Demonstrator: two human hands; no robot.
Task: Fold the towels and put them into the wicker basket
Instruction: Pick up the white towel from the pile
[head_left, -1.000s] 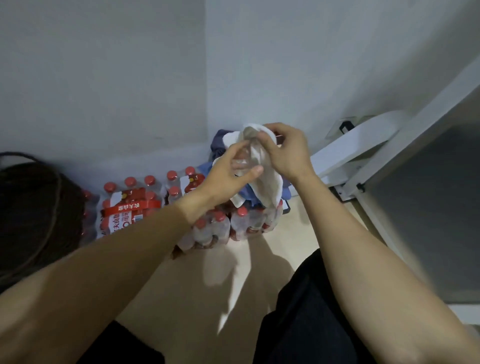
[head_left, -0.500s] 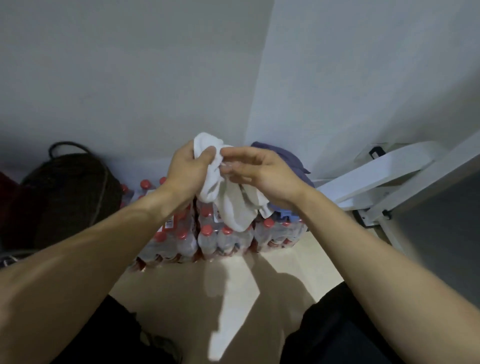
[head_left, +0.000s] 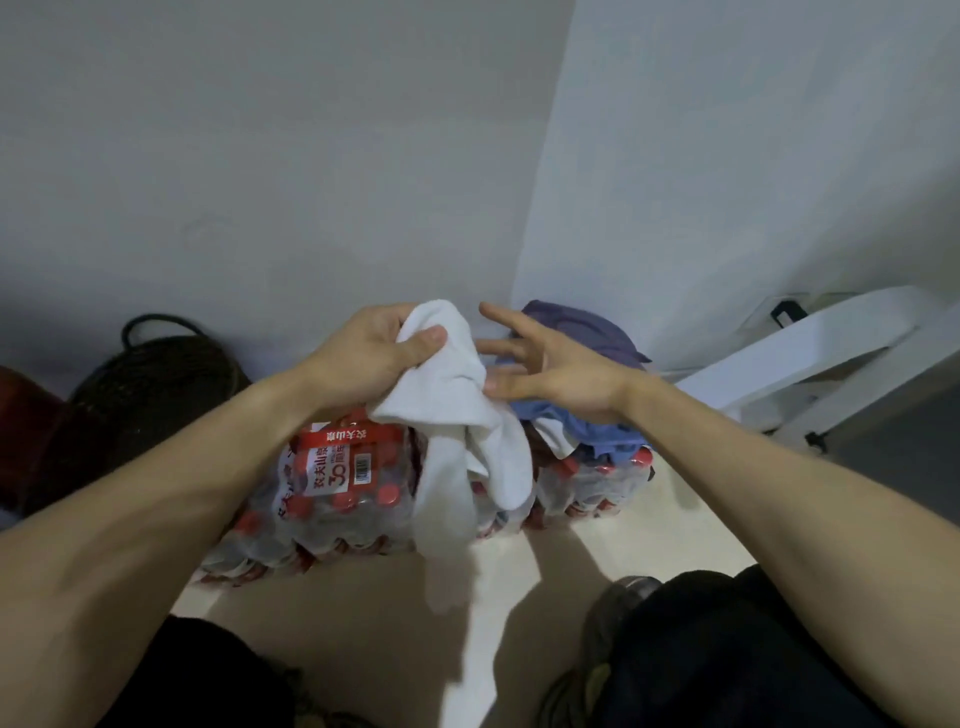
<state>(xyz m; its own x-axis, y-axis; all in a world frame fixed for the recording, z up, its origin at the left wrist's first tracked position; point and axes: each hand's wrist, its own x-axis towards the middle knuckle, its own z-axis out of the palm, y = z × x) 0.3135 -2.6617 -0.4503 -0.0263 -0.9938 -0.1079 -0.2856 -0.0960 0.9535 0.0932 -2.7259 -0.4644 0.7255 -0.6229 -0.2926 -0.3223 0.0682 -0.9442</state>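
A white towel (head_left: 457, 415) hangs bunched in the air above the bottle packs, its lower end drooping toward the floor. My left hand (head_left: 374, 353) is shut on its top edge, thumb pressed over the cloth. My right hand (head_left: 550, 364) is just right of the towel, fingers spread, its thumb tip touching the cloth. Behind my right hand, a pile of purple and blue towels (head_left: 587, 338) lies on top of the right bottle pack. The dark wicker basket (head_left: 150, 384) with a loop handle stands on the floor at the left, against the wall.
Two shrink-wrapped packs of red-capped water bottles (head_left: 337, 483) stand on the pale floor in the room corner. A white slanted frame (head_left: 810, 353) leans at the right. My dark-trousered knees and a shoe (head_left: 618, 608) fill the bottom edge.
My right hand has let go of the white towel and spread its fingers. My left hand keeps its hold and the towel now hangs longer. The view shifted left, showing more of the basket.
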